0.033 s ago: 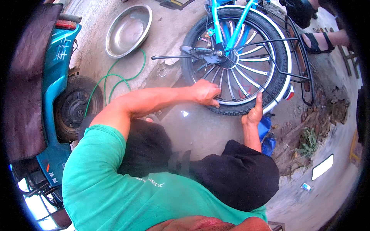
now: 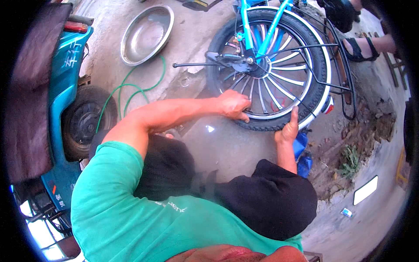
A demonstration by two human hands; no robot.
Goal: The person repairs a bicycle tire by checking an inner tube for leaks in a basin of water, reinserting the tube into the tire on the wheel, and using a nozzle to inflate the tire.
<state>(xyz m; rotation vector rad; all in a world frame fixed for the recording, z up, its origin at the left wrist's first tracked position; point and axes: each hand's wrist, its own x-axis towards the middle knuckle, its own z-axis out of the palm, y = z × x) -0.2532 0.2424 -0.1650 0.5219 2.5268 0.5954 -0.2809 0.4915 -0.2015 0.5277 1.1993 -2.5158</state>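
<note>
A bright blue bicycle (image 2: 263,41) has its wheel in front of me, with white and dark spokes inside a silver rim (image 2: 262,116). Around the rim runs a knobbly black tyre (image 2: 257,125). My left hand (image 2: 235,105) is closed at the wheel's near left edge, its fingers curled at the tyre and rim. On the near right edge, my right hand (image 2: 288,126) grips the tyre from outside, thumb up along it and the other fingers mostly hidden underneath. A white mudguard (image 2: 328,81) curves round the far right of the wheel.
A metal basin (image 2: 146,36) lies at the upper left near a green hose (image 2: 165,65). A teal vehicle (image 2: 65,87) stands along the left. The bicycle's kickstand (image 2: 190,65) sticks out leftward, its black rack (image 2: 347,74) rightward. Another person's sandalled foot (image 2: 364,48) is at the upper right.
</note>
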